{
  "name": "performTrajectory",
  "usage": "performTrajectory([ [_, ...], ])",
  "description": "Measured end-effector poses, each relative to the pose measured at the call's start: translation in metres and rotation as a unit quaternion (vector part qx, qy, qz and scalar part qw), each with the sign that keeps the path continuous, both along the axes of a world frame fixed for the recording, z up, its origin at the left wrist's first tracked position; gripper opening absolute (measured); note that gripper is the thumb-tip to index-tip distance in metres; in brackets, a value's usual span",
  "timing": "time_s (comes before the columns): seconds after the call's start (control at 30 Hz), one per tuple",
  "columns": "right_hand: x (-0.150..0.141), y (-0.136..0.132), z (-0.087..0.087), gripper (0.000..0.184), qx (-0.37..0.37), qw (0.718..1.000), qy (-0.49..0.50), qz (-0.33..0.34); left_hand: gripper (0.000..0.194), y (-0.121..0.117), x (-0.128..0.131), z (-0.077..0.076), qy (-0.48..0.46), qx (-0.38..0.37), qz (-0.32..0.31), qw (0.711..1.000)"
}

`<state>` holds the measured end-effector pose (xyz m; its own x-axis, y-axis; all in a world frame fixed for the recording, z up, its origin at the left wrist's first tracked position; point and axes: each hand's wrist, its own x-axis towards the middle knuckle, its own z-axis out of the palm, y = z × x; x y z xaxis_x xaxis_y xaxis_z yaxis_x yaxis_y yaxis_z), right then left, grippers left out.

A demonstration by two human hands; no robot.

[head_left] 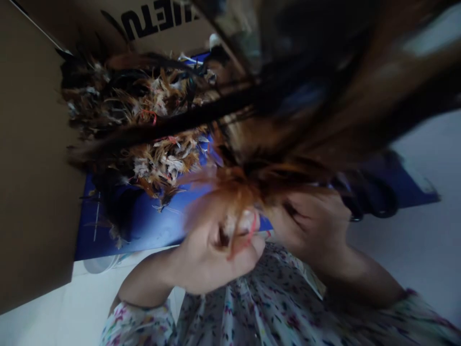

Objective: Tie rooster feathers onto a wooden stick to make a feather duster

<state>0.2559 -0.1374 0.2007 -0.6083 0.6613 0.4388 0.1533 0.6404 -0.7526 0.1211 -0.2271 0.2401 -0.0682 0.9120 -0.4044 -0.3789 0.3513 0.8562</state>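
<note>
Both hands are close together in front of my body, at the base of a large bunch of long brown and black feathers (pixel 298 129). My left hand (pixel 223 245) is closed, pinching the reddish-brown feathers at the lower end. A thin red string (pixel 252 228) crosses its thumb and fingers. My right hand (pixel 309 226) is curled round the bunch from the other side, with its fingertips partly hidden. Motion smears the bunch, which spreads up and to the right across the view. Behind my left hand lies a heap of loose brown, black and whitish feathers (pixel 162 158).
The heap rests on a blue tabletop (pixel 154 226). A cardboard box wall (pixel 29 158) stands at the left, and a lettered cardboard panel (pixel 158 41) is at the back. Black loops like scissor handles (pixel 387 209) lie at the right. A round pale container (pixel 101 264) shows below the table edge.
</note>
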Motion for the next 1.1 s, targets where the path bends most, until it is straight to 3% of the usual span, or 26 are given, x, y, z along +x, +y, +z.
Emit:
performTrajectory([
  [0.1,-0.005,0.003,0.001,0.021,0.038,0.999,0.026,-0.027,0.029,0.006,0.001,-0.013,0.054,0.074,0.019,0.996],
  [0.2,-0.010,0.008,-0.002,0.018,0.005,0.999,0.026,-0.024,0.047,0.013,0.001,-0.028,0.067,0.103,0.035,0.992],
  [0.37,-0.019,0.018,-0.018,0.016,-0.147,0.988,0.051,-0.008,0.052,0.029,-0.009,-0.040,-0.012,0.052,0.014,0.998],
  [0.53,-0.037,0.028,-0.042,0.021,-0.309,0.943,0.120,-0.010,0.045,0.051,-0.026,-0.056,-0.109,-0.008,0.034,0.993],
  [0.67,-0.049,0.029,-0.054,0.019,-0.376,0.911,0.164,-0.027,0.045,0.059,-0.034,-0.072,-0.101,-0.016,0.034,0.994],
  [0.77,-0.054,0.027,-0.058,0.021,-0.402,0.898,0.177,-0.035,0.049,0.061,-0.034,-0.079,-0.028,-0.007,0.068,0.997],
  [0.87,-0.058,0.026,-0.059,0.022,-0.422,0.886,0.187,-0.044,0.051,0.060,-0.035,-0.085,0.105,0.015,0.112,0.988],
  [0.97,-0.062,0.027,-0.061,0.023,-0.439,0.876,0.192,-0.057,0.051,0.060,-0.039,-0.093,0.271,0.033,0.126,0.954],
  [1.1,-0.066,0.028,-0.065,0.022,-0.437,0.877,0.187,-0.071,0.049,0.059,-0.044,-0.100,0.437,0.065,0.146,0.885],
])
